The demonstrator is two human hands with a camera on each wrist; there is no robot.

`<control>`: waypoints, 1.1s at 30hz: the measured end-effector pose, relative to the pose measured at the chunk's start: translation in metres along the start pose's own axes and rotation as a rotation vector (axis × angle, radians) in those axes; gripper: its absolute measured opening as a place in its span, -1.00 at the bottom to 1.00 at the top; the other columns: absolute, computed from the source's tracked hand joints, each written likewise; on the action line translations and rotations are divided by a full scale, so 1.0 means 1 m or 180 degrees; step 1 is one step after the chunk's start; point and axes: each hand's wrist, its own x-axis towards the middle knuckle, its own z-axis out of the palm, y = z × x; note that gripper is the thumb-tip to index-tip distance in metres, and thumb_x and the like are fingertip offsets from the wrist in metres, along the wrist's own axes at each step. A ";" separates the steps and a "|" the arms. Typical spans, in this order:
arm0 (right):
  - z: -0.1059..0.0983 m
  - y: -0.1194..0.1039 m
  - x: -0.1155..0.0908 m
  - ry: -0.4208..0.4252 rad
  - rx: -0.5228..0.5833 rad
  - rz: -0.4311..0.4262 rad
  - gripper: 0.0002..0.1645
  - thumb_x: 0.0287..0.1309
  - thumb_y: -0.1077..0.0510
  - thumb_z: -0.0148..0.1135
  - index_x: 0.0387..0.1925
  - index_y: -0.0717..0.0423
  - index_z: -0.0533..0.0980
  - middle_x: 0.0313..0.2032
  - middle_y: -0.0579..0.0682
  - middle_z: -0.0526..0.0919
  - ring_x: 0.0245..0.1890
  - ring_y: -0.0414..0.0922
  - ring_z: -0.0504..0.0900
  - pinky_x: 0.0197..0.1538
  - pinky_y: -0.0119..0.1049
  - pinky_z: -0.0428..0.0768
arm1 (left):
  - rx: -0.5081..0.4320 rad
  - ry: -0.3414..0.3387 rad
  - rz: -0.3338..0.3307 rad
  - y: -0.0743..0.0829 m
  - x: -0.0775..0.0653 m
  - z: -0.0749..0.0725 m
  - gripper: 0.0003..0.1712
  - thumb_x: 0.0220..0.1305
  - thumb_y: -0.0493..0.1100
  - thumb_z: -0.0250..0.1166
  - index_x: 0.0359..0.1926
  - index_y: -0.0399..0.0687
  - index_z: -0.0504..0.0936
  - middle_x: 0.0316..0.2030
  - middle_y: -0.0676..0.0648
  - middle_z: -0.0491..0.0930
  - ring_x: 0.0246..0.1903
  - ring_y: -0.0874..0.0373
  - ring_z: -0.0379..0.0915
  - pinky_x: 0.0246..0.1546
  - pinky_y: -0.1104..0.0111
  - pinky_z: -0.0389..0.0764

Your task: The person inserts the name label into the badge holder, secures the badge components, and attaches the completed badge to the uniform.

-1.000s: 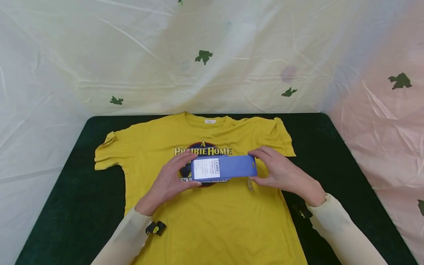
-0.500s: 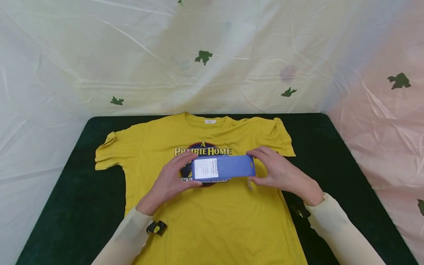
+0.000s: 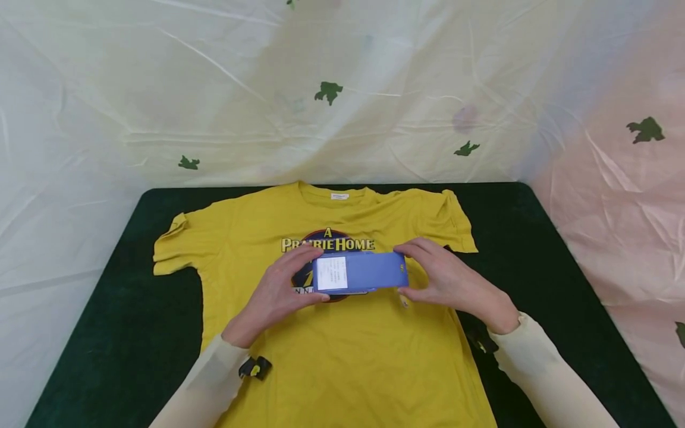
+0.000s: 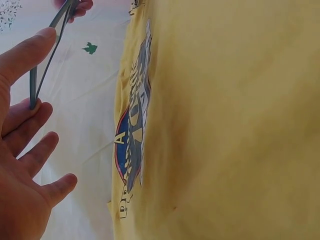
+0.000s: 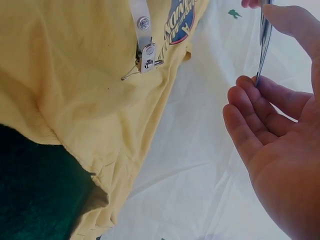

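A blue plastic badge holder [image 3: 377,270] is held level above the shirt's printed chest, a white printed card [image 3: 332,273] showing at its left part. My left hand [image 3: 278,288] pinches the holder's left end between thumb and fingers. At the opposite end, near a small slot, my right hand [image 3: 449,276] pinches the blue piece by its edges. A metal badge clip [image 5: 148,56] on a clear strap [image 5: 142,22] with a snap hangs below, seen in the right wrist view. From both wrist views the holder appears edge-on, with a narrow gap between its layers in the left one.
A yellow T-shirt [image 3: 348,356] with a printed logo lies spread under my hands, its collar toward the back. Beneath it is a dark green table surface [image 3: 540,255]. Pale cloth walls [image 3: 241,107] with green leaf shapes stand behind and at both sides.
The blue piece has slid left with my right hand, covering more of the card; the "CARD" heading is now hidden. My left hand has shifted slightly right.
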 end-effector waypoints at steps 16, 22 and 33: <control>0.002 -0.003 0.002 -0.0024 0.0044 0.0047 -0.17 -0.07 -0.13 0.50 0.20 0.09 0.41 0.04 -0.06 0.47 -0.02 -0.08 0.48 0.08 -0.11 0.52 | -0.0006 0.0043 0.0104 -0.001 0.000 0.004 -0.07 -0.09 0.15 0.56 0.33 0.07 0.42 0.35 -0.09 0.30 0.34 0.01 0.16 0.27 -0.07 0.23; 0.003 -0.003 0.002 -0.0036 0.0067 0.0086 -0.16 -0.07 -0.14 0.50 0.21 0.09 0.41 0.05 -0.06 0.47 0.00 -0.08 0.48 0.10 -0.09 0.51 | -0.0027 0.0045 0.0074 -0.001 0.000 0.005 -0.08 -0.09 0.12 0.57 0.33 0.11 0.42 0.36 -0.08 0.29 0.34 0.02 0.15 0.28 -0.07 0.22; 0.005 -0.003 0.003 0.0021 0.0138 0.0024 -0.16 -0.08 -0.11 0.50 0.22 0.06 0.38 0.10 -0.07 0.44 0.05 -0.05 0.47 0.13 -0.08 0.49 | -0.0008 0.0061 0.0141 0.000 0.000 0.004 -0.06 -0.10 0.19 0.55 0.33 0.12 0.42 0.35 -0.09 0.30 0.34 0.01 0.16 0.26 -0.08 0.24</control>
